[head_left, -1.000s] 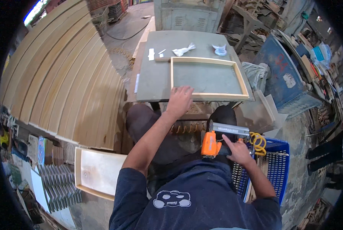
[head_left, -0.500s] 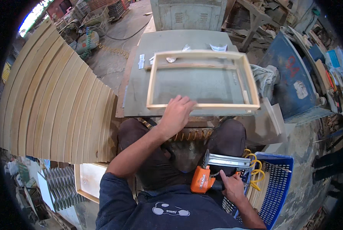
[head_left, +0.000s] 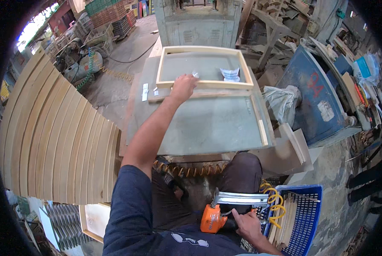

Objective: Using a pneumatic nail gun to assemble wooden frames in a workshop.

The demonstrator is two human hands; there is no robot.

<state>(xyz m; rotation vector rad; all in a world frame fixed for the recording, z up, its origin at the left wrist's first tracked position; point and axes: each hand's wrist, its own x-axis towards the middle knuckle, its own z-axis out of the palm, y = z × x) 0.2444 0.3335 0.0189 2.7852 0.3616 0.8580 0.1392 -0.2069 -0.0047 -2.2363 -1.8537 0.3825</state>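
My left arm reaches out over the worktable. There my left hand grips the near rail of a rectangular wooden frame, which is at the table's far end. Low in front of me, over my thigh, my right hand is closed around an orange nail gun with a silver magazine. A yellow coiled air hose runs by its rear. On the tabletop, a wooden strip lies crosswise just nearer than the frame, and another strip lies along the right side.
Long wooden boards stand in a tall row at my left. A blue plastic crate with wood strips sits at my right. Beyond the table rises a grey metal cabinet. A blue metal box stands right of the table.
My left hand has carried the wooden frame away from me, to the table's far end. The nail gun stays in my right hand. The view has shifted slightly.
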